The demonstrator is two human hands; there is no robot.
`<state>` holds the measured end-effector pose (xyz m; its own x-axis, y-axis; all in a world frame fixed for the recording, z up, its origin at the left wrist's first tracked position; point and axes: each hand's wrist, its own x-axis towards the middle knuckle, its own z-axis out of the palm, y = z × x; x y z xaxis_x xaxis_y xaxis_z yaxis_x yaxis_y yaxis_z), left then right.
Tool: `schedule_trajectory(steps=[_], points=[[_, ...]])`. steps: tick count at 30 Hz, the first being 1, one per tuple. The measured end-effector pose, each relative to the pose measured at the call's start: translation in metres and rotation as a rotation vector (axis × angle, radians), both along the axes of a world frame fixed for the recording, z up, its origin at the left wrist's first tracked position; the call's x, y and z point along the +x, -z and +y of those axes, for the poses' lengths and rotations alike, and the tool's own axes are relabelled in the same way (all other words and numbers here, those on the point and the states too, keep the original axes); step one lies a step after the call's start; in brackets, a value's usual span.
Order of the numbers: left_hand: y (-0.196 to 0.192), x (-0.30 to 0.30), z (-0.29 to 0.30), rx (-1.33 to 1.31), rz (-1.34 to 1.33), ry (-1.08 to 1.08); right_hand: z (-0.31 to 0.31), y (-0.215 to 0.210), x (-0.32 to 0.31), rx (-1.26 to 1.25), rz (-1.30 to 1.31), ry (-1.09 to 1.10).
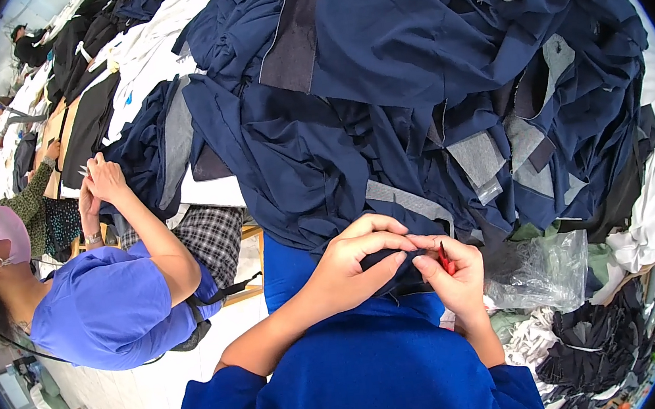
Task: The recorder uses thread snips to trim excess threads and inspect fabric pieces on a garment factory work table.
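Note:
My left hand [361,261] pinches a fold of navy cloth [390,279] in front of my chest, its thumb and fingertips closed. My right hand [456,271] meets it there, fingertips pressed on the same cloth. Tucked in my right hand is a small red tool [446,258], which looks like thread snips; its blades are hidden. The held cloth appears to be part of a navy garment from the large heap of navy garments [408,60] just beyond my hands. Grey and dark pieces [476,163] show among the folds.
A clear plastic bag [542,274] lies right of my hands, above dark cloth scraps [598,344]. To my left a co-worker in a blue shirt [107,307] holds small snips [85,172]. White cloth [159,42] and black garments [91,121] cover the table farther left.

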<state>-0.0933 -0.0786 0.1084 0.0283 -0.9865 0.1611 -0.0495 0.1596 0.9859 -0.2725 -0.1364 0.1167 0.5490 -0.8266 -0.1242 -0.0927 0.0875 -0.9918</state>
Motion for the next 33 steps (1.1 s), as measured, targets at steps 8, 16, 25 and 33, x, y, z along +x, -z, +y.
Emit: schedule_trajectory(steps=[8, 16, 25, 33], points=[[0.001, -0.004, 0.007, 0.047, -0.011, -0.022, -0.001, 0.006, 0.002, -0.111, 0.072, 0.06], [-0.005, 0.005, 0.009, 0.407, 0.575, 0.068, -0.002, 0.006, 0.004, -0.781, 0.095, 0.061], [-0.007, 0.0, 0.008, 0.264, 0.535, -0.037, 0.003, 0.017, -0.003, -0.679, 0.166, 0.206], [0.001, -0.006, 0.005, 0.138, 0.194, -0.253, 0.014, -0.001, 0.001, -0.317, 0.018, -0.085]])
